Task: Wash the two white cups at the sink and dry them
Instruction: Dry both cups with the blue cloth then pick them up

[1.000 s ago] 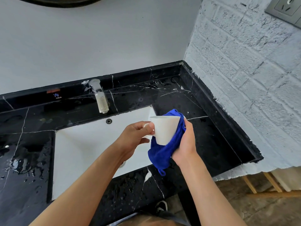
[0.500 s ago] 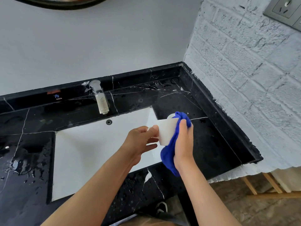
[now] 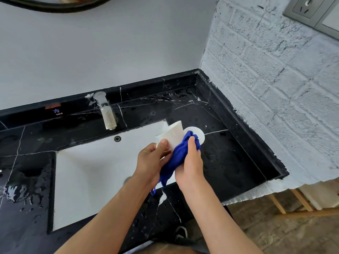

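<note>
We hold one cup (image 3: pixel 171 134) up over the right end of the sink (image 3: pixel 95 173), tipped on its side, with our left hand (image 3: pixel 153 163) gripping it low, thumb laid across its near wall and the fingers curled beneath. Our right hand (image 3: pixel 190 167) clutches the blue cloth (image 3: pixel 180 154), thumb up along the bunched fabric, and presses it against the cup's right side; a loose tail of the cloth hangs down between our wrists. Just behind the cloth we see a white round shape (image 3: pixel 199 135) on the counter (image 3: pixel 229 158), to the right of the sink; we take it for the second cup, though the cloth hides much of it and we cannot tell how it stands. The tap (image 3: pixel 106 111) rises behind the sink's back edge, left of the held cup. Water drops lie scattered on the counter left of the sink. A wall socket (image 3: pixel 302 7) sits high on the painted brick wall (image 3: pixel 275 79) to the right.
</note>
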